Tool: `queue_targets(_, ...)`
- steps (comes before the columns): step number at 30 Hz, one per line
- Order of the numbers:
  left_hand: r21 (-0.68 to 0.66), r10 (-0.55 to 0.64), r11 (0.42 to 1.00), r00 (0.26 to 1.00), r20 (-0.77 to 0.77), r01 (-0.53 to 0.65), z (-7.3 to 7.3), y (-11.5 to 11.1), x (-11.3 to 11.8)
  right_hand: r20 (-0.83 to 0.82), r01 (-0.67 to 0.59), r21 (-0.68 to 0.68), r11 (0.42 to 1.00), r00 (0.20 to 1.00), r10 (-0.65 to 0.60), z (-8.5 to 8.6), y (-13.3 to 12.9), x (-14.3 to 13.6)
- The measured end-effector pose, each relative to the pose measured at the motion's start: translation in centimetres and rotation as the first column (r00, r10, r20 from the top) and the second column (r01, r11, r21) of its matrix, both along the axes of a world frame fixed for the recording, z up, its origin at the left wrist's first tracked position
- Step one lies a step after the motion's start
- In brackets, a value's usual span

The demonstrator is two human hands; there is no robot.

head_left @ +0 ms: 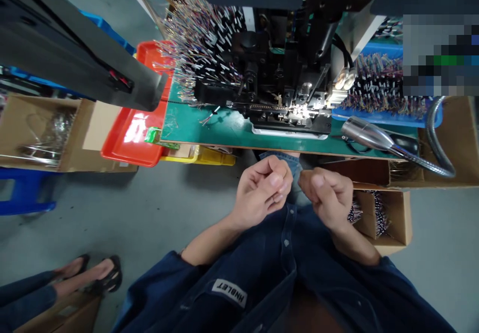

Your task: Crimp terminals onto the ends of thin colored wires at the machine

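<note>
Both hands are raised side by side in front of my dark blue shirt, short of the green bench's front edge. My left hand (264, 190) has its fingers curled, the thumb pressed toward the fingertips; nothing can be made out in it. My right hand (329, 193) is closed, thumb on top of the bent fingers, with no object visible. A small gap separates them. Beyond them a black machine (284, 88) stands on the green bench top (224, 131), its working point brightly lit. A short wire piece (210, 115) lies at its left.
Wire bundles (217, 38) crowd behind the machine; more fill a blue tray (381, 118). A flexible lamp (368, 133) reaches over the right side. A red tray (130, 136) and cardboard boxes (402, 218) flank the bench. Another person's feet (107, 270) show lower left.
</note>
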State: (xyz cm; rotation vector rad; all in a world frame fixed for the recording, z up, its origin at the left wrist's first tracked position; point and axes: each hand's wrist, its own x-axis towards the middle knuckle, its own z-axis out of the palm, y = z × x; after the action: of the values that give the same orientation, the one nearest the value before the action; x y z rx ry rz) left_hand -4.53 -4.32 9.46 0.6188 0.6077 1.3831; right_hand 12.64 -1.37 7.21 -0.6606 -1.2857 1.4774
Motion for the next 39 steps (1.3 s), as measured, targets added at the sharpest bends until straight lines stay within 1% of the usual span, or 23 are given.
queue_targets(2,-0.021,0.095,0.995,0.995,-0.036,-0.095,0.0,0.3,0.2,-0.069,0.034,0.121,0.992,0.997,-0.026,1.4,-1.0,0.0)
queue_targets(3,-0.040,0.147,0.988,0.988,-0.051,-0.149,-0.1,0.5,0.4,-0.129,0.026,0.131,0.991,0.992,-0.009,2.3,-1.4,0.0)
queue_targets(4,-0.063,0.187,0.980,0.980,-0.063,-0.191,-0.2,0.6,0.5,-0.199,-0.015,0.100,0.995,0.979,0.035,3.1,-1.7,-0.1)
queue_targets(6,-0.096,0.215,0.971,0.974,-0.068,-0.220,-0.4,0.8,0.8,-0.369,-0.164,-0.020,0.986,0.918,0.145,4.2,-2.0,-0.5)
queue_targets(8,-0.100,0.202,0.974,0.979,-0.041,-0.205,-0.7,0.8,1.3,-0.521,-0.302,-0.133,0.944,0.832,0.193,4.6,-1.9,-1.1)
queue_targets(10,-0.059,0.199,0.978,0.980,-0.001,-0.199,-1.1,0.8,1.9,-0.614,-0.368,-0.192,0.910,0.768,0.181,4.3,-1.7,-1.6)
queue_targets(14,0.018,0.221,0.975,0.975,0.017,-0.222,-1.8,0.7,3.0,-0.662,-0.433,-0.235,0.870,0.726,0.183,3.1,-1.3,-2.1)
queue_targets(18,0.092,0.242,0.966,0.970,0.006,-0.241,-2.4,0.7,3.4,-0.714,-0.528,-0.256,0.810,0.668,0.210,2.1,-1.4,-1.7)
queue_targets(21,0.101,0.258,0.962,0.966,-0.024,-0.255,-2.8,0.8,3.5,-0.752,-0.558,-0.266,0.786,0.630,0.192,1.6,-1.5,-1.5)
queue_targets(23,0.131,0.265,0.956,0.964,-0.002,-0.262,-3.0,0.9,3.6,-0.761,-0.553,-0.274,0.787,0.625,0.174,1.4,-1.5,-1.4)
queue_targets(25,0.192,0.273,0.941,0.960,0.057,-0.279,-3.3,1.0,3.7,-0.759,-0.548,-0.283,0.787,0.629,0.165,1.4,-1.5,-1.4)
queue_targets(27,0.245,0.285,0.920,0.952,0.115,-0.305,-3.5,1.2,3.9,-0.762,-0.558,-0.274,0.783,0.623,0.177,1.5,-1.4,-1.5)
queue_targets(29,0.272,0.301,0.904,0.943,0.141,-0.330,-3.8,1.3,4.0,-0.762,-0.554,-0.253,0.793,0.619,0.189,1.7,-1.5,-1.7)
queue_targets(30,0.275,0.310,0.901,0.941,0.137,-0.336,-3.9,1.4,4.1,-0.756,-0.537,-0.235,0.810,0.625,0.194,1.7,-1.6,-1.9)
queue_targets(32,0.262,0.335,0.900,0.937,0.099,-0.349,-4.1,1.5,4.2,-0.731,-0.467,-0.187,0.864,0.653,0.195,1.8,-1.8,-2.4)
queue_targets(33,0.245,0.342,0.904,0.937,0.073,-0.349,-4.2,1.5,4.2,-0.717,-0.420,-0.153,0.895,0.670,0.192,1.7,-1.9,-2.6)
queue_targets(35,0.212,0.336,0.918,0.941,0.036,-0.336,-4.1,1.6,4.2,-0.688,-0.348,-0.093,0.933,0.699,0.192,1.6,-2.0,-3.1)
queue_targets(37,0.206,0.308,0.929,0.951,0.033,-0.308,-3.9,1.6,4.1,-0.682,-0.326,-0.080,0.942,0.707,0.187,1.4,-2.0,-3.2)
queue_targets(39,0.198,0.283,0.939,0.959,0.024,-0.283,-3.5,1.6,3.6,-0.706,-0.352,-0.092,0.932,0.683,0.188,1.3,-1.8,-3.1)
